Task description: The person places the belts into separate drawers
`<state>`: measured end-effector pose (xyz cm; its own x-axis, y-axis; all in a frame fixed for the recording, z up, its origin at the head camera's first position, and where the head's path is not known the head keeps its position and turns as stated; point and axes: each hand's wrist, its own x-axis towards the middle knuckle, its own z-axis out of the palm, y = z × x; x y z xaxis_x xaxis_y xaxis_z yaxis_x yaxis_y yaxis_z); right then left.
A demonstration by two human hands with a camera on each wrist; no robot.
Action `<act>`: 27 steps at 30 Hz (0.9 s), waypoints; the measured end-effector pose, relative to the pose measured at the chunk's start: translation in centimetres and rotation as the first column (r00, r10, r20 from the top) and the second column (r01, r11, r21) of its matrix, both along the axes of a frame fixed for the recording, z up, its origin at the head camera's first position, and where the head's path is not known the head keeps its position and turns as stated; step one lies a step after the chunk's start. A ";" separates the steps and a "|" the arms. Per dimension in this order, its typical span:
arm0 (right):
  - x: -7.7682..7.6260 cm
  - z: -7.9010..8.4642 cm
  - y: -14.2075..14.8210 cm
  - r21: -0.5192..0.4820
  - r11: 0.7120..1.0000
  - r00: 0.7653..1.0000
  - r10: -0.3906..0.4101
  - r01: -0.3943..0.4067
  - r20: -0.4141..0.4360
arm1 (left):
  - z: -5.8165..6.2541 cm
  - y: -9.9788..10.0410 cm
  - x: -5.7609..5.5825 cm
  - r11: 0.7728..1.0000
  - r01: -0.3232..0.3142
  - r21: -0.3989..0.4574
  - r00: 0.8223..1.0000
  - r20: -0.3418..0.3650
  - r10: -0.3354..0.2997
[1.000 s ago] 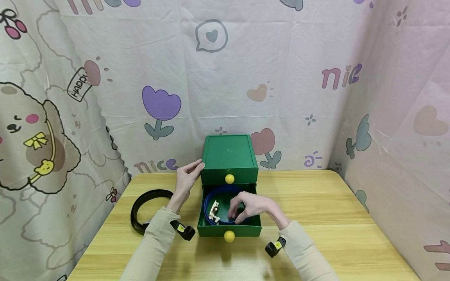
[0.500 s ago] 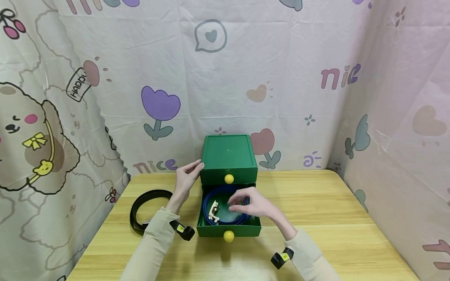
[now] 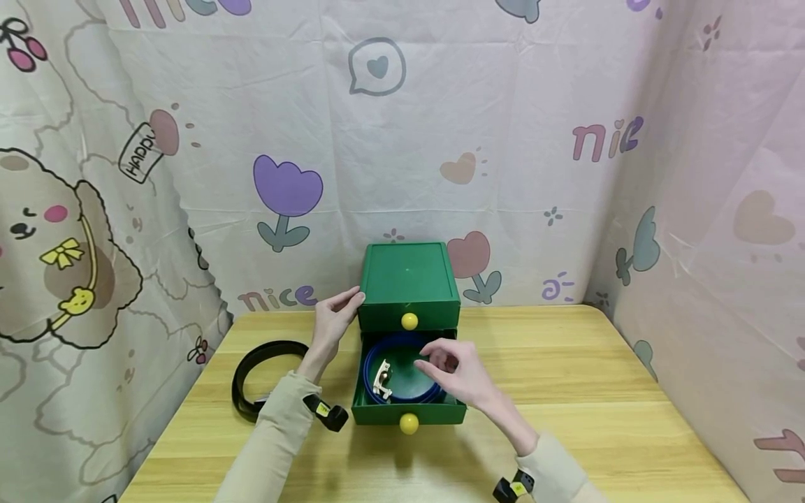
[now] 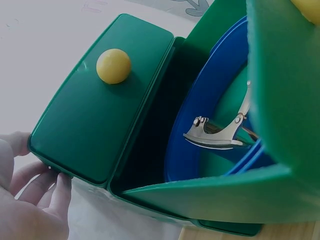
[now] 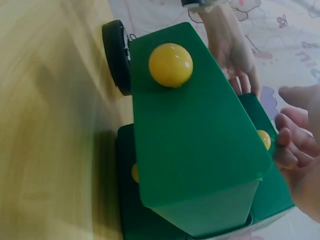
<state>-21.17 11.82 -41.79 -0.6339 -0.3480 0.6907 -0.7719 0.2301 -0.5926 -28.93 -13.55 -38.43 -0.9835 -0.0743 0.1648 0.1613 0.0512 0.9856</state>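
A green two-drawer box [image 3: 409,279] stands at the back of the wooden table [image 3: 566,377]. Its lower drawer [image 3: 409,412] is pulled out, and a coiled blue belt [image 3: 372,358] with a pale metal buckle [image 3: 381,381] lies inside. My left hand [image 3: 342,307] rests flat against the box's left side with straight fingers. Over the drawer's right half hovers my right hand [image 3: 435,360], fingers loosely curled and holding nothing. The left wrist view shows the blue belt [image 4: 200,115] and buckle [image 4: 217,135] from close by. The right wrist view looks at the drawer front and its yellow knob [image 5: 170,65].
A black belt [image 3: 264,377] lies coiled on the table left of the box, close to my left forearm. Patterned cloth [image 3: 503,140] hangs behind and on both sides. The upper drawer is closed, with a yellow knob [image 3: 409,321].
My right hand has lifted out of the lower drawer and drawn back slightly to the right, leaving the blue belt lying there. The left hand has stayed on the box.
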 end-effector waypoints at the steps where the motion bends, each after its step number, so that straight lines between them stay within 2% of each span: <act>1: 0.2 0.1 -0.1 -0.013 1.000 0.999 -0.016 0.016 -0.036 | 0.0 0.0 0.0 1.000 0.001 0.000 1.000 0.000 -0.001; 4: 1.0 0.4 -0.5 -0.036 0.998 0.991 -0.049 0.045 -0.128 | 0.0 0.0 0.0 1.000 0.002 0.002 1.000 -0.002 -0.002; 8: 1.7 0.0 -0.7 -0.055 0.996 0.984 -0.072 0.064 -0.160 | 0.0 0.0 0.0 1.000 -0.007 0.001 1.000 -0.002 0.007; 14: 1.8 -1.6 -0.7 -0.074 0.996 0.979 -0.064 0.050 -0.195 | 0.0 0.1 0.0 1.000 -0.013 0.002 1.000 -0.003 0.013; 18: 2.2 -2.4 -0.8 -0.083 0.996 0.981 -0.056 0.041 -0.188 | 0.0 0.1 0.1 1.000 -0.010 0.000 1.000 0.001 0.010; 27: 3.3 -3.1 -1.2 -0.089 0.993 0.987 -0.084 0.072 -0.136 | 0.1 0.1 0.2 1.000 -0.009 -0.004 1.000 0.005 0.009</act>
